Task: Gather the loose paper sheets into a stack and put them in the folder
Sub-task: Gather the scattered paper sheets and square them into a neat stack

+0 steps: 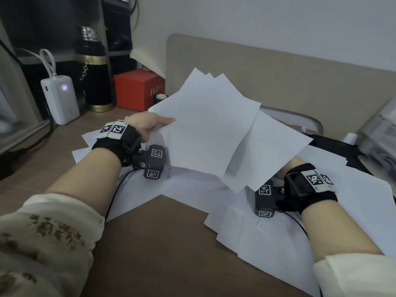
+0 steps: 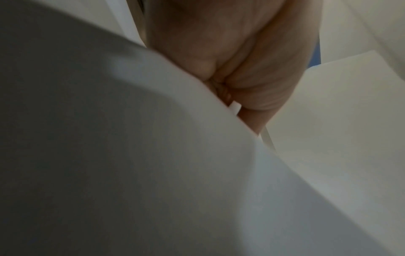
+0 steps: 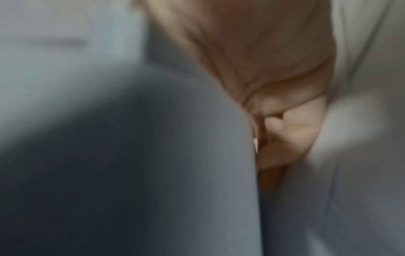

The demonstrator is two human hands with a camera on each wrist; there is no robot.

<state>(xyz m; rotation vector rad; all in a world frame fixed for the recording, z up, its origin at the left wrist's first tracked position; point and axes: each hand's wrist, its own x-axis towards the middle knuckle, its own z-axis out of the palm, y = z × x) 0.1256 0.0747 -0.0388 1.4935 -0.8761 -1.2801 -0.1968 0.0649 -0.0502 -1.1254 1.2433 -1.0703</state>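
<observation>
My left hand (image 1: 152, 124) holds up a fanned bunch of white paper sheets (image 1: 205, 125) above the desk, thumb on top and fingers underneath. In the left wrist view the curled fingers (image 2: 252, 83) pinch the sheets (image 2: 131, 155) at their edge. My right hand (image 1: 296, 162) is almost wholly hidden under the lower right sheet (image 1: 274, 151) of the bunch. The blurred right wrist view shows its fingers (image 3: 291, 128) curled, with paper (image 3: 175, 164) on both sides. More loose sheets (image 1: 321, 232) lie spread over the brown desk (image 1: 160, 243). I cannot make out a folder.
At the back left stand a white power bank (image 1: 61, 99), a black and gold flask (image 1: 93, 69) and a red box (image 1: 137, 88). A beige divider panel (image 1: 278, 76) closes the far side. A grey rounded object (image 1: 300, 121) and dark items (image 1: 334, 144) lie behind the sheets.
</observation>
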